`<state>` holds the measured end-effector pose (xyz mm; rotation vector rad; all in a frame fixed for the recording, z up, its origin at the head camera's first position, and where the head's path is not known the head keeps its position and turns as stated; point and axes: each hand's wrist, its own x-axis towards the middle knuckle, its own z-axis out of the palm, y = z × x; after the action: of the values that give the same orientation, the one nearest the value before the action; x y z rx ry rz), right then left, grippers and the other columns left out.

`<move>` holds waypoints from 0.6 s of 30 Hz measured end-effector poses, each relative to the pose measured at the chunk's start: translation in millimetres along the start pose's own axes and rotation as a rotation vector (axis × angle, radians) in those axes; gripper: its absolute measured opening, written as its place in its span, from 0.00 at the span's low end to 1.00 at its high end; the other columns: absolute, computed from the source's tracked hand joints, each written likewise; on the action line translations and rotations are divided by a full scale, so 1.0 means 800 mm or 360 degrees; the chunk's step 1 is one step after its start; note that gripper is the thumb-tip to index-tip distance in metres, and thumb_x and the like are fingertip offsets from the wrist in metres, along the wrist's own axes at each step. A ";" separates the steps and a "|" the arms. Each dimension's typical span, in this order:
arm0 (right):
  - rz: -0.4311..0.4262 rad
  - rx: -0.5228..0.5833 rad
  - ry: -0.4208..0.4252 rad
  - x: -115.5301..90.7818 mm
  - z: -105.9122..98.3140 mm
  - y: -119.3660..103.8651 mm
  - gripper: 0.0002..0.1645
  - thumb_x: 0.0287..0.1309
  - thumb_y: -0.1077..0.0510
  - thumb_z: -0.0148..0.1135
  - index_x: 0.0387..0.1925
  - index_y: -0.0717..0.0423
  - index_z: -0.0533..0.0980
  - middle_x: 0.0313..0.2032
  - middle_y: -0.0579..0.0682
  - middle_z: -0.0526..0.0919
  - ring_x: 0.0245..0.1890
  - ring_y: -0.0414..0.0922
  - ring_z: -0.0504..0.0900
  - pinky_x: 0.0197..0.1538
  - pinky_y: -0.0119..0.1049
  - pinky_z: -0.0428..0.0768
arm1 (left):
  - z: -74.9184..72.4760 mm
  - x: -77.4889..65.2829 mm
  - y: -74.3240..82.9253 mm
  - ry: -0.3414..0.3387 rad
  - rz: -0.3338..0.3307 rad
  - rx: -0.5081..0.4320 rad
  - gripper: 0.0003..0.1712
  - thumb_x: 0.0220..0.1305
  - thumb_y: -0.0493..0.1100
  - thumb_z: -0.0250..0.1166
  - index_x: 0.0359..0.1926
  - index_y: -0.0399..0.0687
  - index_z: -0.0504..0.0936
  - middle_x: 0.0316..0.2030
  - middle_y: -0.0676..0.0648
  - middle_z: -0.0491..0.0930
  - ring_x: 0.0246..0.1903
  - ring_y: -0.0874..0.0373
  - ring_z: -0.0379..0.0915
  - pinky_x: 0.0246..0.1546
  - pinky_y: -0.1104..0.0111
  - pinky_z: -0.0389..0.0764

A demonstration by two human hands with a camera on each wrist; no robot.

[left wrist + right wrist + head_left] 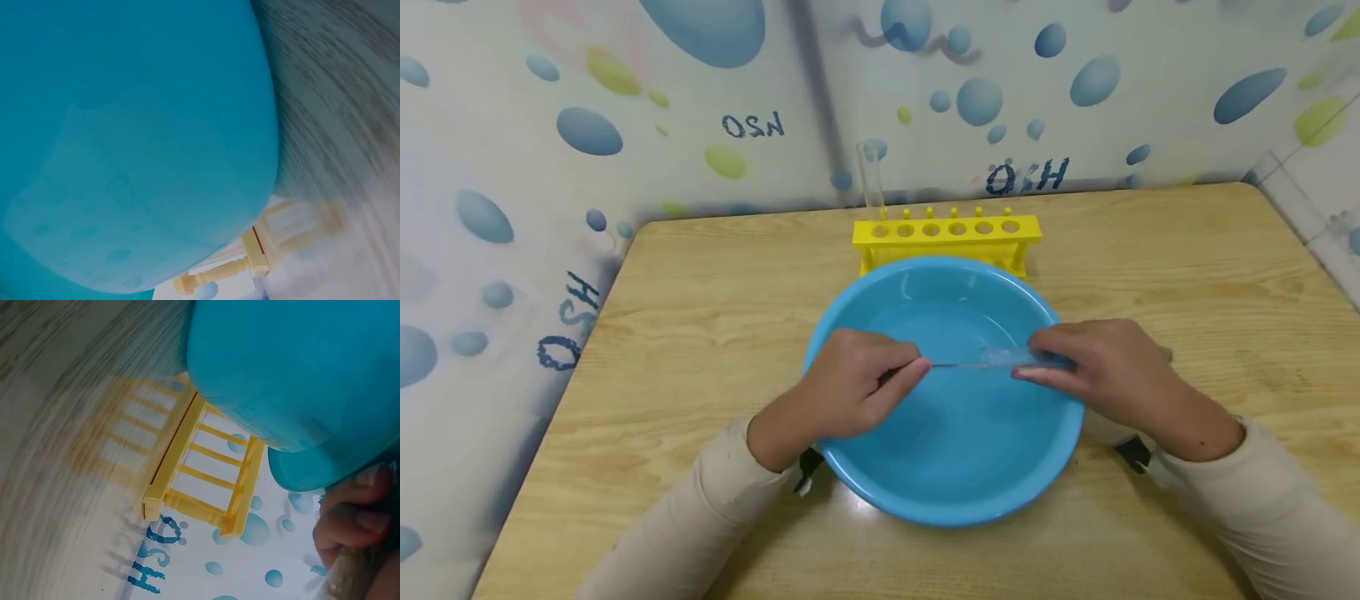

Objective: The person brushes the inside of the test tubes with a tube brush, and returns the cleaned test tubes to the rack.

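Observation:
Over the blue basin (955,450), my right hand (1108,367) grips a clear test tube (1000,358), held nearly level with its mouth toward the left. A thin wire (957,365) of what looks like a test tube brush runs into the mouth. My left hand (861,379) pinches the wire's other end, mostly hidden in the fingers. Beyond the right hand a small beige tip (1166,354) shows. Fuzzy beige bristles (350,575) appear beside curled fingers (350,519) in the right wrist view. The left wrist view shows the basin's outside (156,156), but no hand.
Right behind the basin stands a yellow test tube rack (947,233), with one upright clear test tube (871,179) in its leftmost hole. The wooden table (715,317) meets a wall covering (820,100) patterned with blue and green drops.

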<state>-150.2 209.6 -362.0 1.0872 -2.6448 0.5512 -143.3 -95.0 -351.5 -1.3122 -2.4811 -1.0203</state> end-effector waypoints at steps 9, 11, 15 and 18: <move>-0.0001 -0.0003 -0.0006 0.001 -0.001 -0.001 0.11 0.54 0.47 0.74 0.33 0.46 0.82 0.24 0.39 0.84 0.22 0.30 0.76 0.25 0.25 0.75 | -0.009 -0.001 0.001 0.0092 -0.0096 -0.0268 0.21 0.71 0.35 0.57 0.18 0.48 0.67 0.13 0.53 0.60 0.16 0.68 0.58 0.19 0.77 0.60; -0.0002 -0.0001 -0.0001 0.002 -0.001 0.000 0.11 0.53 0.47 0.74 0.34 0.47 0.82 0.25 0.40 0.85 0.22 0.31 0.78 0.25 0.26 0.76 | -0.010 -0.002 0.001 0.0121 -0.0134 -0.0344 0.22 0.71 0.34 0.56 0.17 0.47 0.66 0.14 0.53 0.60 0.16 0.67 0.58 0.19 0.76 0.60; -0.0009 -0.0001 0.0008 0.002 -0.001 0.001 0.11 0.53 0.48 0.74 0.34 0.48 0.83 0.27 0.41 0.87 0.23 0.33 0.81 0.26 0.27 0.78 | -0.012 -0.003 -0.001 0.0161 -0.0206 -0.0477 0.22 0.72 0.34 0.55 0.17 0.46 0.66 0.14 0.52 0.60 0.16 0.66 0.57 0.19 0.74 0.59; -0.0008 0.0022 0.0000 0.000 0.001 0.001 0.10 0.54 0.49 0.74 0.34 0.47 0.83 0.26 0.40 0.86 0.23 0.31 0.80 0.26 0.27 0.77 | -0.012 -0.007 -0.004 0.0185 -0.0231 -0.0531 0.23 0.74 0.38 0.53 0.17 0.46 0.66 0.13 0.51 0.61 0.16 0.65 0.58 0.18 0.74 0.59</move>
<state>-151.0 209.5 -363.3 1.0977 -2.6411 0.5696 -144.1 -105.8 -347.9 -1.1227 -2.4217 -1.5528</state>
